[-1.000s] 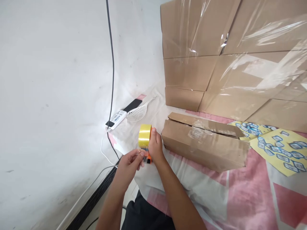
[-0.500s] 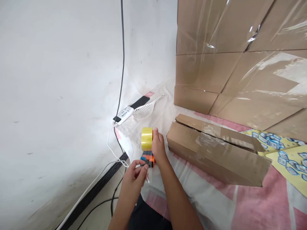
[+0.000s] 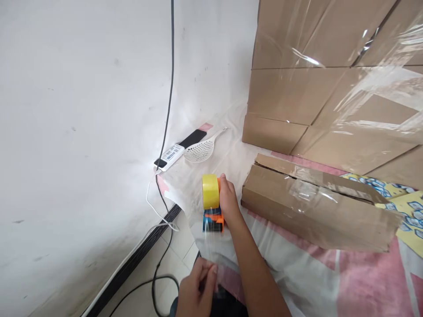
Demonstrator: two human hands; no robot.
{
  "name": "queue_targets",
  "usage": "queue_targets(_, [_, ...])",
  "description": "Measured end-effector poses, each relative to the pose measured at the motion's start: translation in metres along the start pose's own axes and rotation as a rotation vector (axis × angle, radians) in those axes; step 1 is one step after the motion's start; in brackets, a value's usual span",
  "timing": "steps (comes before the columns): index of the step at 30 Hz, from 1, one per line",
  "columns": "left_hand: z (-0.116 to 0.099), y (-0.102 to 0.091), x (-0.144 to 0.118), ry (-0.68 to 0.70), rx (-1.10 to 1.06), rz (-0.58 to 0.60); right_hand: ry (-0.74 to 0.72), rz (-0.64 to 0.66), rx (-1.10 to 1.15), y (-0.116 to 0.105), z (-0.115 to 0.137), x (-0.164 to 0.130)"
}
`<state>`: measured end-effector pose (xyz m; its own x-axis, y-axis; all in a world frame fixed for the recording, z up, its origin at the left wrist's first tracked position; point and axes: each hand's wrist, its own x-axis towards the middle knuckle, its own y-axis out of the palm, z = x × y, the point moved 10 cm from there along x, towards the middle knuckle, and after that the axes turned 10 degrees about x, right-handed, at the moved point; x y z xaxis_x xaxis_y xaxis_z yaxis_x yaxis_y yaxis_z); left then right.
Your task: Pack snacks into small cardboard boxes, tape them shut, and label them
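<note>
A tape dispenser [image 3: 214,222], orange and blue with a yellow roll of tape [image 3: 210,192] on it, is held by my right hand [image 3: 228,200] from its right side. From the dispenser a clear strip of tape [image 3: 213,246] stretches down towards me. My left hand [image 3: 200,281] pinches the free end of that strip between thumb and fingers, close to my lap. Just right of my right hand lies a long cardboard box [image 3: 317,202] with clear tape across its top seam.
A white slotted skimmer [image 3: 200,151] and a white-and-black device [image 3: 173,154] lie by the wall. A black cable [image 3: 170,88] hangs down there, and a white cable [image 3: 153,207] loops nearby. Large tape-covered cardboard [image 3: 297,97] stands behind. Yellow printed sheets [image 3: 414,215] lie right.
My left hand has moved from beside the dispenser down towards me, drawing out a strip of clear tape. The view has shifted slightly, and my right hand still holds the dispenser.
</note>
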<state>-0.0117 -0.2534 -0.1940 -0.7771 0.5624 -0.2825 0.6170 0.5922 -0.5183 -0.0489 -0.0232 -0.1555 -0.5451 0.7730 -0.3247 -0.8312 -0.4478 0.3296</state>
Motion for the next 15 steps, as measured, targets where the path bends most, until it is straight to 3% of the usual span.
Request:
queue_targets(8, [0.028,0.012,0.002,0.043,0.019,0.051,0.035,-0.076,-0.001,-0.008,-0.006,0.007])
queue_targets(15, [0.022,0.026,0.015,0.055,-0.096,0.089,0.003,-0.102,-0.015,-0.01,-0.007,0.012])
